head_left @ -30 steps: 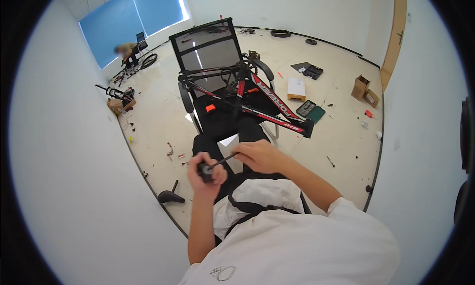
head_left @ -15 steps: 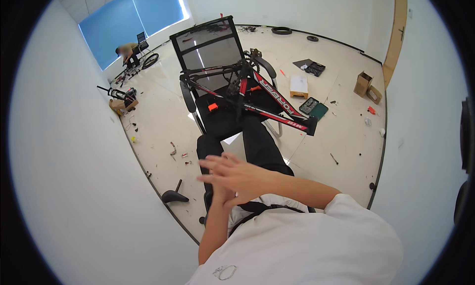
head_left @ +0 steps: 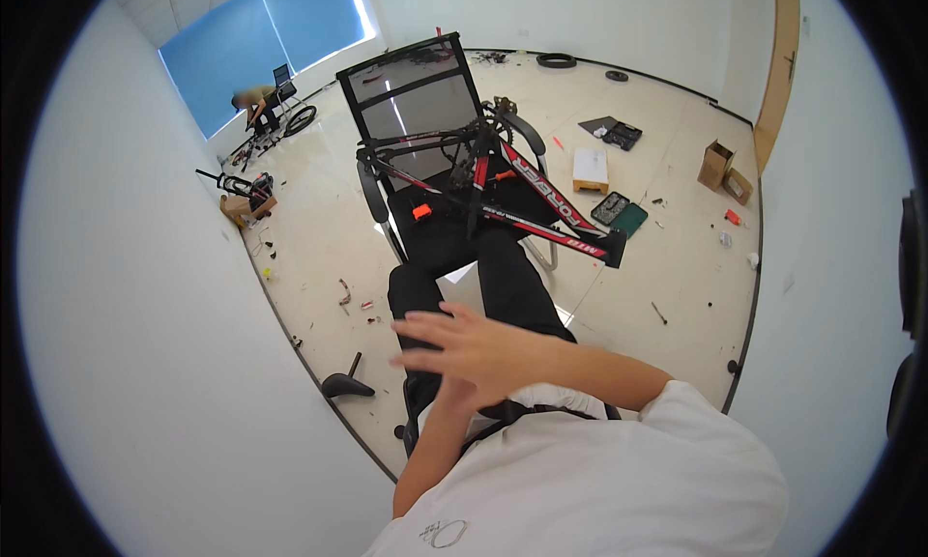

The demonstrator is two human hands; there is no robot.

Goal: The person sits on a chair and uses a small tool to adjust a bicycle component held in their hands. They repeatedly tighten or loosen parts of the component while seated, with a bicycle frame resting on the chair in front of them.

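In the head view, the right hand (head_left: 480, 352), fingers spread, overlaps the left hand (head_left: 456, 396) above the lap and hides most of it, so its grip cannot be told, while the bicycle frame (head_left: 547, 192) lies across the chair seat (head_left: 437, 249), jutting past the seat's right edge.

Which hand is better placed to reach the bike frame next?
Probably the right hand: it's spread open, looks nearer the bike frame, and hides most of the left hand. Whether the left holds anything, I can't tell.
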